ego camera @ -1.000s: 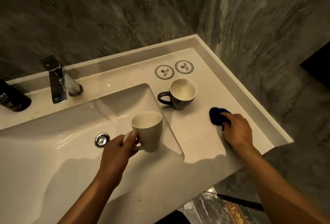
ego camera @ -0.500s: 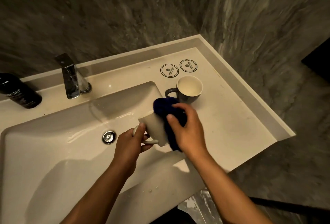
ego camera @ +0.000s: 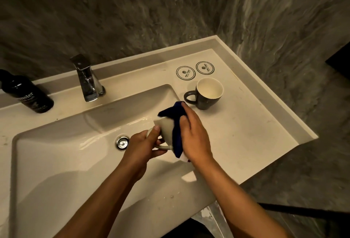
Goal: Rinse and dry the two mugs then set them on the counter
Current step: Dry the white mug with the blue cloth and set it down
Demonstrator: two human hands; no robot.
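Tap [ego camera: 87, 78] and black bottle [ego camera: 26, 93] at surface [ego camera: 246, 133] back edge; two round stickers [ego camera: 185, 73] behind dark mug [ego camera: 207, 93], upright, handle left. White mug [ego camera: 165, 127] over basin [ego camera: 56, 152], tipped, handle toward camera. Left hand [ego camera: 144, 146] grips handle; right hand [ego camera: 193, 133] grip curled, pressing blue cloth [ego camera: 176, 124] against mug.
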